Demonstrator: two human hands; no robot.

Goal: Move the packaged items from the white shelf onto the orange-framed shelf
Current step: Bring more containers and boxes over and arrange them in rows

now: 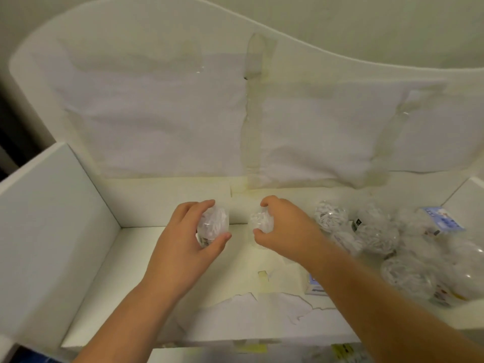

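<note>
Fingers (204,205) of each hand curl round 1 packet (212,226).

Landmark: white shelf (183,260).

- Clear pkg (213,226) near shelf's back wall: left side hidden behind left hand (180,247); label print too small to read.
- 2nd clear pkg (260,221), just right of it: mostly covered by right hand (285,229); contents unclear.
- Pile of clear pkgs (379,231) at shelf's right end: blurred, count can't be told; far ones cut by right frame edge.
- Blue card (313,284) on shelf floor: mostly under right forearm.
- Below shelf's front lip: yellow labels (343,351) blurred, cut by bottom edge.
</note>
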